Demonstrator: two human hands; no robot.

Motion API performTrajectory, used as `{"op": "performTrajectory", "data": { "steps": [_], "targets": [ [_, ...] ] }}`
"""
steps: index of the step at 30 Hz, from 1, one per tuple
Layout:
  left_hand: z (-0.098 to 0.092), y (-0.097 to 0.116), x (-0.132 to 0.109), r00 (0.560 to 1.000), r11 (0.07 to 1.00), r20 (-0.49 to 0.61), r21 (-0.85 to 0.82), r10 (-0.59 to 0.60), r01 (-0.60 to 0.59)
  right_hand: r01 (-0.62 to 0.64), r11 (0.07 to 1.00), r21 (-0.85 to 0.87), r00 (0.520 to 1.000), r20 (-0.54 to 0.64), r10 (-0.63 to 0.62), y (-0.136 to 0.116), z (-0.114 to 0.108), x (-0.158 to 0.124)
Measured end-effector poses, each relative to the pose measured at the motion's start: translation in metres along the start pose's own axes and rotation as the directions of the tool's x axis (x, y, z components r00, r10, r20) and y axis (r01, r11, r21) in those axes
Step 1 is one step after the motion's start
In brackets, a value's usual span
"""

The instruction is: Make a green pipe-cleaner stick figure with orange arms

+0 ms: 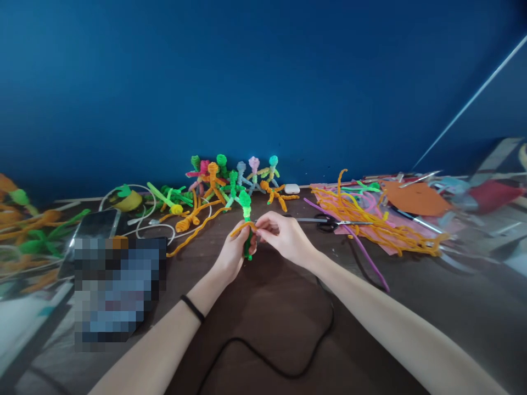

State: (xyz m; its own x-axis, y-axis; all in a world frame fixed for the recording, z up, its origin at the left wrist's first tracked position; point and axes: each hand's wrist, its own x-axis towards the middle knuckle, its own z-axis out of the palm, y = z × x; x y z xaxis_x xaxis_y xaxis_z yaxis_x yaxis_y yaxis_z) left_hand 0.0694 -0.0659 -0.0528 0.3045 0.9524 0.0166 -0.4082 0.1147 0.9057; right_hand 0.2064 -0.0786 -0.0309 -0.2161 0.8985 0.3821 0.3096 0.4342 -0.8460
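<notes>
Forearms point(349, 277) converge, left fingers point(238, 235) gripping green figure point(245, 201), right fingers point(267, 220) pinching orange strand point(246, 225).

A big blue wall point(230, 77) fills the top of the view, and it looks lighter on the left side and much darker toward the top right, with a few tiny dark specks point(280, 145) low down near the middle. On the right, a thin pale line point(473, 96) slants up across the blue, and it is hard to tell if it is a corner or just a strip. Below the wall is a dark brown table point(263, 345), with a soft, dim light on its top that makes it look a bit grayer toward the right side.
</notes>
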Motion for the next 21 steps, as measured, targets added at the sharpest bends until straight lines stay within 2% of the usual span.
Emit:
{"op": "performTrajectory", "data": {
  "steps": [8, 21],
  "targets": [
    [0.0038, 0.0008, -0.0013, 1.000, 1.000, -0.003, 0.004, -0.009, 0.009, 0.058, 0.995, -0.080, 0.992, -0.107, -0.066, -0.0027, 0.0000, -0.0010],
    [0.0038, 0.0023, -0.0019, 0.999, 0.999, 0.015, 0.017, -0.043, 0.043, 0.118, 0.971, -0.210, 0.974, -0.164, -0.154, -0.0002, -0.0016, -0.0016]
  ]
}}
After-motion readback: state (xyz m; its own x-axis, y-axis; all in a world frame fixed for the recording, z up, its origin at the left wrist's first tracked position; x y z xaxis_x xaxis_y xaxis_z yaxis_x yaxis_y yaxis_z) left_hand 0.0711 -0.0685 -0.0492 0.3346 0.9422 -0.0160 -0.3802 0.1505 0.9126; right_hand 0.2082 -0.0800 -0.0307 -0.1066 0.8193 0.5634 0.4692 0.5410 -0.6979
